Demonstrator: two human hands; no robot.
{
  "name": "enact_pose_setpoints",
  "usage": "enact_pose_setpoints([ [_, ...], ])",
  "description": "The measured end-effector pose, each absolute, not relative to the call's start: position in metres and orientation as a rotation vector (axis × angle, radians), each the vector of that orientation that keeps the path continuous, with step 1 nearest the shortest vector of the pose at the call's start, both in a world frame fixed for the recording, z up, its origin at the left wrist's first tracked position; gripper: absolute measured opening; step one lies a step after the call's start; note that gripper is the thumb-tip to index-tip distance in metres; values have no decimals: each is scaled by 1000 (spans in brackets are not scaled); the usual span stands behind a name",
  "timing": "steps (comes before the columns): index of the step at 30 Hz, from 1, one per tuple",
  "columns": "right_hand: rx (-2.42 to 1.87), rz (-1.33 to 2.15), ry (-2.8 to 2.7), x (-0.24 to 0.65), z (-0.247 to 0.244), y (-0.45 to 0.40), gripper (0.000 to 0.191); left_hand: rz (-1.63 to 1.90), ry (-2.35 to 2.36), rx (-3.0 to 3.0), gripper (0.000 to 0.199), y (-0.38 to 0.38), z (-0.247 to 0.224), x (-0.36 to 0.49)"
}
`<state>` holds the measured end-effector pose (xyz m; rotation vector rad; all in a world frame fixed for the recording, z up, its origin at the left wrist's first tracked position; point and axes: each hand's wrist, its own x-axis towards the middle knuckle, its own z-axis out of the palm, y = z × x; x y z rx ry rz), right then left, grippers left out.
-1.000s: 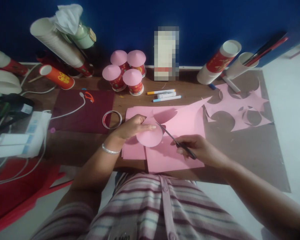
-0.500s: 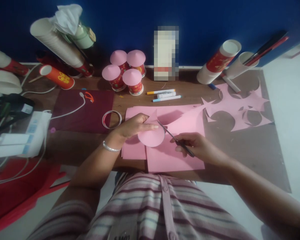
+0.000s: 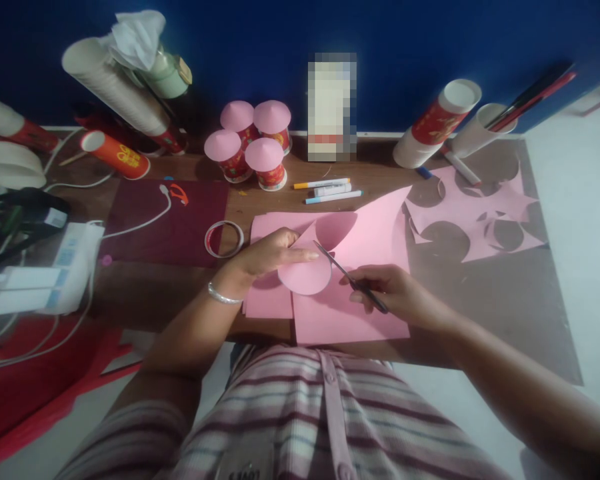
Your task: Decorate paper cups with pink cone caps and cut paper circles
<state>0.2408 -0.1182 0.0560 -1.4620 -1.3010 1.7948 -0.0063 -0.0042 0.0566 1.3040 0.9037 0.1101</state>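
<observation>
My left hand [image 3: 276, 255] pinches a piece of pink paper [image 3: 306, 279] whose lower edge is cut round. From its upper side a strip of the same pink sheet [image 3: 380, 212] curls up to the right. Black-handled scissors [image 3: 356, 283] are gripped in my right hand [image 3: 387, 293], with their blades at the right edge of the round part. Whether the blades are parted is hard to see. Beneath both hands lie more pink sheets [image 3: 350, 323], partly overlapping on the table.
Four-sided clutter surrounds the work: paper cups with pink cone tops [image 3: 265, 157], markers [image 3: 333, 190], a tape roll [image 3: 223, 239], pink offcuts [image 3: 475, 213] with round holes, a stacked cup tower [image 3: 425, 130], a pen cup [image 3: 480, 130], and a white power strip [image 3: 73, 267] with cables.
The round pink piece has turned slightly and shifted a little right in my left hand. The attached strip now lifts higher on the right. My right hand with the scissors has barely moved.
</observation>
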Motion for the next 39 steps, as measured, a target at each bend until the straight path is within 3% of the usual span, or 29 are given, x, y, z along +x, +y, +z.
enact_pose_setpoints([
  [39, -1402, 1863, -1164, 236, 58, -118, 50, 117, 870, 1255, 38, -6, 49, -10],
])
